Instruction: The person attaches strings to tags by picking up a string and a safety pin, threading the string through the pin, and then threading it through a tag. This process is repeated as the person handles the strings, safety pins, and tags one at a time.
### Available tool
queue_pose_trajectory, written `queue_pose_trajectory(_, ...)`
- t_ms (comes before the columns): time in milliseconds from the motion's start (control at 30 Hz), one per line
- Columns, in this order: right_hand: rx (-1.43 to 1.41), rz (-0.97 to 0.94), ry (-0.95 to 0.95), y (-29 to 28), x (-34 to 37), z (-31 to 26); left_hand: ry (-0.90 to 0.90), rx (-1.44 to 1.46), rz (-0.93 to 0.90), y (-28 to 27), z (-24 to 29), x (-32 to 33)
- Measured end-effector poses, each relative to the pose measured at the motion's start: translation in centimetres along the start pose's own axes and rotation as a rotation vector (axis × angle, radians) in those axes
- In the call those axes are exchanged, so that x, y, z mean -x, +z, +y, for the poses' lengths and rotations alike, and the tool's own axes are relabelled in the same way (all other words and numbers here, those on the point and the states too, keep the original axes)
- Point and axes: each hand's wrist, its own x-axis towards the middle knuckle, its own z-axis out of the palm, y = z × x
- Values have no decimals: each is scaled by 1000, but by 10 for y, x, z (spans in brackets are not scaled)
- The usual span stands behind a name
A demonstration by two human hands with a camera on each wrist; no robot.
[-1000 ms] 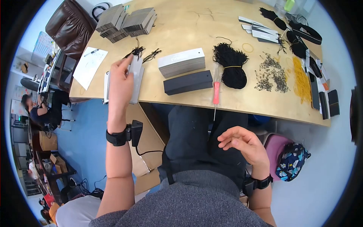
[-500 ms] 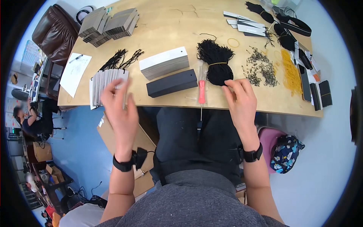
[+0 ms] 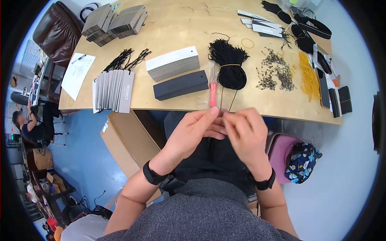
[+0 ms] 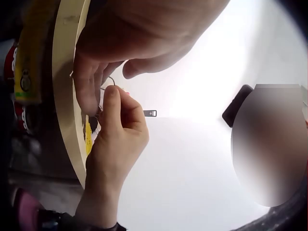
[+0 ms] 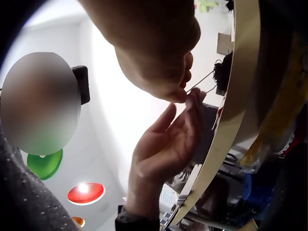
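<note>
In the head view's lower middle, the right hand point(image 3: 247, 136) has motion-blurred fingers, and where the black cord point(image 3: 233, 99) ends among them is hidden. The left hand point(image 3: 189, 134) covers the red-handled tool's point(image 3: 213, 94) lower end. At upper left, writing on the white sheet point(image 3: 75, 82) is too small to read.

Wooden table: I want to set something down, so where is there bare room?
Widest: beyond the white card stack, between the grey card stacks and the black cord bundle. A narrower strip lies between the metal pins and the near edge. The right end is crowded around the yellow bands.
</note>
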Motion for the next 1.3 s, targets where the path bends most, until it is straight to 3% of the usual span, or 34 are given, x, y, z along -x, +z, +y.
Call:
queue_pose_trajectory(133, -83, -134, -254, -10, 13, -20, -169, 212, -8, -3, 5, -13)
queue_pose_trajectory(367, -221, -313, -365, -7, 33, -35, -118, 59, 57, -7, 1, -12)
queue_pose_trajectory(500, -242, -117, 15, -15, 25, -19, -65, 75, 63, -7, 2, -2)
queue_pose_trajectory(567, -375, -84, 399, -21, 21, -13, -4, 124, 51, -8, 4, 3)
queue_pose_trajectory(667, -813, -170, 731, -17, 26, 4, 7, 132, 47, -6, 8, 12)
queue_pose_trajectory(767, -999, -296, 883, -16, 19, 4, 18, 124, 37, -5, 10, 17)
queue_pose_trajectory(933, -1071, -290, 817, -8, 23, 10, 36, 77, 6, -10, 9, 23)
queue_pose_trajectory(1000, -939, -254, 640, -19, 17, 5, 122, -131, 109, -13, 10, 23)
queue_pose_trajectory(1033, -942, -258, 639, -27, 10, 0, 185, -212, 210, -14, 8, 22)
queue_pose_trajectory(1100, -494, -332, 173, -46, -4, -11, 345, -283, 264, -20, 9, 18)
queue_pose_trajectory(1233, -374, -256, 10, -44, -13, -25, 345, -256, 223, -13, 14, 19)
queue_pose_trajectory(1300, -361, -225, -15, -35, -15, -24, 231, -63, 92, -7, 10, 19)
